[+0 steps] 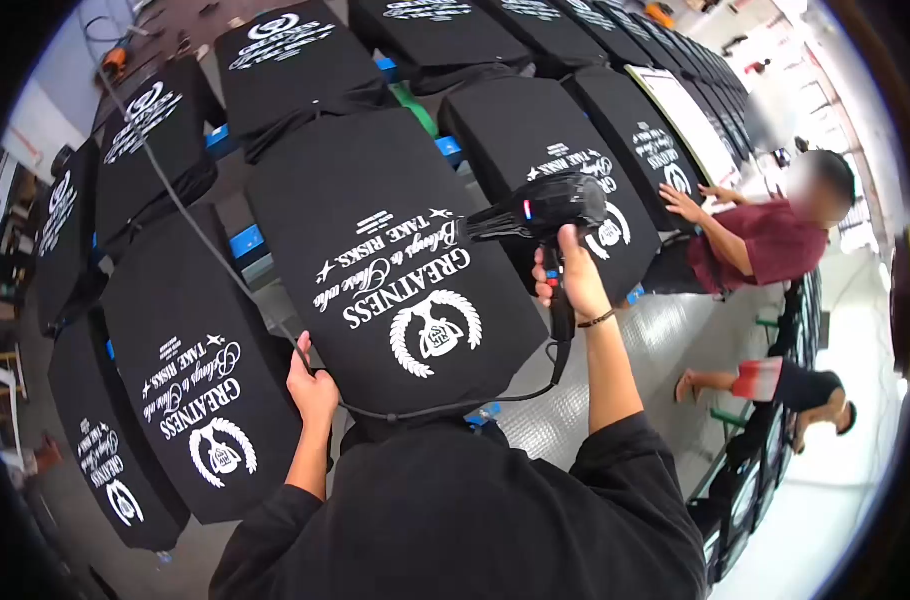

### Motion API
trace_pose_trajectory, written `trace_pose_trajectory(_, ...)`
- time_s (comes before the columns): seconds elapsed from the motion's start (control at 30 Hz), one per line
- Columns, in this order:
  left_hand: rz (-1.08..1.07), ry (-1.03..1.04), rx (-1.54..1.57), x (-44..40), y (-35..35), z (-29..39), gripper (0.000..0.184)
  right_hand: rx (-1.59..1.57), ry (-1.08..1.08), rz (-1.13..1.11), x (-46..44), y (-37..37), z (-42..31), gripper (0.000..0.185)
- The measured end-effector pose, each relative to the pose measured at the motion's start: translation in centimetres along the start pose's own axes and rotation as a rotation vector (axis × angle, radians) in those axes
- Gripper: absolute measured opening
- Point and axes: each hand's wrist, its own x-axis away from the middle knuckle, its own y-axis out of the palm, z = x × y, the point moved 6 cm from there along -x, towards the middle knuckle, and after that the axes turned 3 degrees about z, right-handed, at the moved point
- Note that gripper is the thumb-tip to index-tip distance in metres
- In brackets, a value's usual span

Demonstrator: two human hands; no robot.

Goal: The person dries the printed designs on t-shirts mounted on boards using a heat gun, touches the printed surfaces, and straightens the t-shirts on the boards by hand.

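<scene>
My right hand point(578, 275) is closed around the handle of a black hair dryer point(550, 205). The dryer's nozzle points left, over the upper edge of the white print on a black T-shirt point(325, 190). That shirt is stretched over a board in front of me, its lettering reading "GREATNESS" above a wreath emblem. At the shirt's lower left edge, my left hand point(313, 388) is closed on the dryer's power cord point(190, 220). From there the cord runs up to the upper left and, on the other side, loops right to the dryer's handle.
Rows of boards carry matching black shirts, such as the printed shirt point(185, 370) on my left. A framed screen point(685, 120) lies on a shirt at the upper right. A person in a maroon shirt point(775, 240) stands nearby; another person point(795, 390) is farther right.
</scene>
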Motion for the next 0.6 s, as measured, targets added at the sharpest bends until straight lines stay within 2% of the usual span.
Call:
trace_pose_trajectory(0.1, -0.027, -0.014, 0.021, 0.2, 0.1, 0.1, 0.07, 0.181, -0.084, -0.017, 1.4, 0.0, 0.2, 0.056)
trace_pose_trajectory(0.17, -0.075, -0.017, 0.009, 0.4, 0.3, 0.1, 0.07, 0.041, 0.023, -0.018, 3.3, -0.4, 0.6, 0.045)
trace_pose_trajectory(0.23, -0.051, -0.021, 0.106, 0.8, 0.3, 0.0, 0.069, 0.264, -0.071, -0.02, 5.3, -0.2, 0.3, 0.036)
trace_pose_trajectory(0.3, -0.07, -0.042, 0.108, 1.3, 0.4, -0.1, 0.068, 0.415, -0.06, -0.059, 7.7, -0.5, 0.5, 0.03)
trace_pose_trajectory(0.33, -0.059, -0.058, 0.095, 1.6, 0.4, -0.3, 0.068, 0.275, -0.019, -0.072, 9.2, -0.3, 0.2, 0.032)
trace_pose_trajectory(0.43, -0.067, -0.092, 0.049, 2.2, 0.3, -0.9, 0.068, 0.313, -0.026, -0.118, 11.7, -0.6, 1.4, 0.035)
trace_pose_trajectory(0.47, -0.061, -0.089, 0.07, 2.3, 0.5, -1.1, 0.068, 0.528, -0.014, -0.165, 12.0, -0.7, 2.0, 0.036)
trace_pose_trajectory(0.5, -0.051, -0.083, 0.089, 2.4, 0.5, -1.0, 0.068, 0.527, -0.007, -0.178, 12.4, -0.7, 2.3, 0.036)
trace_pose_trajectory(0.57, -0.06, -0.085, 0.057, 2.7, 0.5, -0.7, 0.071, 0.22, 0.054, -0.177, 13.2, -0.4, 3.0, 0.031)
trace_pose_trajectory(0.6, -0.058, -0.083, 0.076, 2.8, 0.5, -0.8, 0.071, 0.217, 0.07, -0.178, 13.4, -0.2, 3.5, 0.025)
